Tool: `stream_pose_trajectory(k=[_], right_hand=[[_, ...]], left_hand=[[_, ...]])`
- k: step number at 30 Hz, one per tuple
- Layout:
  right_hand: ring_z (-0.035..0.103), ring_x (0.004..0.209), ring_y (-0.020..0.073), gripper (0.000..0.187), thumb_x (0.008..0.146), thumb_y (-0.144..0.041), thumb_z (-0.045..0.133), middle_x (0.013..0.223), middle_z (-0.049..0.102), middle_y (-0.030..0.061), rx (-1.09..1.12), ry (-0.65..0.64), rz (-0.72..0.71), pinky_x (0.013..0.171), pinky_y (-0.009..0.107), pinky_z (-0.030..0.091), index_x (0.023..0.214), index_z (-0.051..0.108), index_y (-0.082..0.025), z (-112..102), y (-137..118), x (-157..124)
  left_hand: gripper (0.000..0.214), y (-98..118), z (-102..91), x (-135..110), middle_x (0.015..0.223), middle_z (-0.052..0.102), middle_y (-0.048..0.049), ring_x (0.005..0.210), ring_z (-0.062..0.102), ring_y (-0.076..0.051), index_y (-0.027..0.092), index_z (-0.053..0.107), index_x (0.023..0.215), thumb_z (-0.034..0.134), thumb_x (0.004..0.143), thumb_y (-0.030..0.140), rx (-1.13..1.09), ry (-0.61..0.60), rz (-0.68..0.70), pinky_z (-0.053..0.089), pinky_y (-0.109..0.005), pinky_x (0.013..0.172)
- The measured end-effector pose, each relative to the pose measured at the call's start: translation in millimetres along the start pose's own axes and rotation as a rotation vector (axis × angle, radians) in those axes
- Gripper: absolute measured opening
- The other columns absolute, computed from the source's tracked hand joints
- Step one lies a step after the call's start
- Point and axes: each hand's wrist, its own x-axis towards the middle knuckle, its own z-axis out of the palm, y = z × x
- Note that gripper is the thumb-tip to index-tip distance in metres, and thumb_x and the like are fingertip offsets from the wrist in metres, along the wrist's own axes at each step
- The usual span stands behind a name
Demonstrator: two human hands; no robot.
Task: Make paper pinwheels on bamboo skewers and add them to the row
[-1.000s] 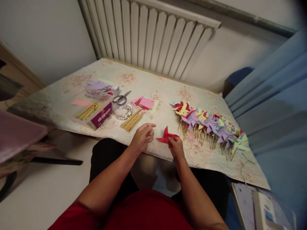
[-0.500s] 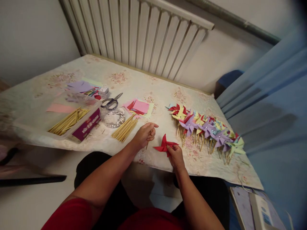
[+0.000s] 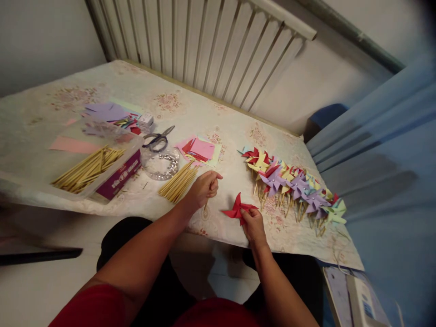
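Between the thumb and fingers of my right hand [image 3: 254, 223] is a red paper pinwheel [image 3: 235, 210], pinched near its centre, its pointed blades spread out over the table. My left hand [image 3: 205, 187] is closed, with the end of a thin wooden stick [image 3: 205, 206] poking out below the fingers. Just left of that hand lies a bundle of wooden sticks [image 3: 177, 182]. Behind it is a stack of pink, red and green paper squares [image 3: 200, 150]. A round clear case of silvery pins [image 3: 166, 167] sits beside the sticks.
Finished pinwheels on sticks [image 3: 296, 186] lie in a row on the right. Scissors [image 3: 158, 140] rest behind the pin case. A clear plastic box [image 3: 81, 196] with sticks stands left, coloured paper [image 3: 104, 112] behind it. A radiator [image 3: 194, 45] backs the table; a blue curtain [image 3: 384, 159] hangs right.
The view has shifted slightly. My left hand, still closed, has turned a little, with the stick end showing less plainly. My right hand keeps its pinch on the red pinwheel.
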Motion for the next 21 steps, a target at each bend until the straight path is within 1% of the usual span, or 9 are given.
stream_pose_trajectory(k=[4,6,9,12,14,16,17,19,21], right_hand=[[0.055,0.057,0.0123,0.025,0.060,-0.036,0.081,0.065,0.066,-0.0014,0.004,0.002,-0.017,0.058,0.026,0.045,0.070,0.064,-0.020,2,-2,-1],[0.055,0.057,0.0119,0.024,0.061,-0.035,0.080,0.065,0.066,-0.0015,0.011,-0.007,-0.024,0.059,0.026,0.046,0.070,0.064,-0.020,2,-2,-1],[0.055,0.056,0.0116,0.024,0.062,-0.035,0.080,0.065,0.065,-0.0018,0.015,-0.014,-0.021,0.058,0.026,0.045,0.069,0.063,-0.020,3,-3,-2],[0.055,0.055,0.0115,0.024,0.063,-0.035,0.080,0.064,0.064,-0.0022,-0.002,-0.020,-0.025,0.058,0.026,0.046,0.068,0.061,-0.021,3,-4,-2],[0.055,0.055,0.0115,0.024,0.064,-0.035,0.079,0.064,0.064,-0.0024,-0.012,-0.024,-0.025,0.058,0.026,0.046,0.068,0.061,-0.021,3,-5,-2],[0.056,0.056,0.0117,0.023,0.063,-0.035,0.079,0.065,0.065,-0.0021,-0.016,-0.025,-0.022,0.059,0.026,0.046,0.069,0.062,-0.021,4,-5,-2],[0.056,0.056,0.0116,0.023,0.062,-0.035,0.079,0.065,0.065,-0.0020,-0.016,-0.022,-0.018,0.059,0.026,0.046,0.069,0.063,-0.021,4,-6,-2],[0.054,0.055,0.0111,0.023,0.060,-0.034,0.080,0.064,0.065,-0.0021,-0.006,-0.011,-0.008,0.058,0.026,0.045,0.068,0.063,-0.020,5,-6,-2],[0.053,0.054,0.0101,0.024,0.059,-0.033,0.081,0.062,0.063,-0.0028,0.012,0.001,-0.003,0.056,0.025,0.044,0.066,0.062,-0.020,5,-6,-2]], left_hand=[[0.024,0,-3.5,0,0.055,0.040,0.0070,0.040,0.023,-0.002,0.012,0.061,0.088,0.066,0.083,0.034,-0.076,-0.073,-0.045,0.016,-0.017,0.041],[0.026,0,-6.3,0,0.059,0.043,0.0057,0.044,0.030,-0.002,0.010,0.062,0.095,0.070,0.080,0.029,-0.129,-0.094,-0.064,0.021,-0.017,0.044],[0.026,-4,-10.7,2,0.064,0.050,0.0031,0.051,0.042,-0.005,0.009,0.062,0.098,0.071,0.077,0.021,-0.165,-0.068,-0.051,0.034,-0.018,0.052],[0.022,-8,-13.6,4,0.071,0.059,-0.0019,0.063,0.056,-0.011,0.012,0.060,0.090,0.072,0.077,0.026,-0.167,-0.026,-0.026,0.046,-0.025,0.066],[0.024,-10,-14.2,5,0.081,0.065,-0.0065,0.075,0.061,-0.015,0.014,0.059,0.085,0.072,0.077,0.031,-0.131,0.004,-0.014,0.048,-0.030,0.074],[0.023,-11,-14.4,6,0.090,0.067,-0.0089,0.082,0.061,-0.015,0.014,0.061,0.083,0.071,0.079,0.034,-0.036,0.053,0.045,0.046,-0.028,0.076],[0.021,-11,-14.6,7,0.093,0.067,-0.0086,0.080,0.059,-0.013,0.014,0.063,0.082,0.070,0.080,0.034,0.024,0.081,0.094,0.044,-0.025,0.074],[0.017,-11,-15.0,10,0.090,0.066,-0.0062,0.070,0.052,-0.009,0.014,0.066,0.081,0.068,0.080,0.031,0.110,0.121,0.186,0.039,-0.021,0.065],[0.014,-10,-15.4,12,0.083,0.064,-0.0037,0.061,0.046,-0.007,0.014,0.066,0.082,0.066,0.079,0.028,0.118,0.127,0.226,0.035,-0.021,0.059]])
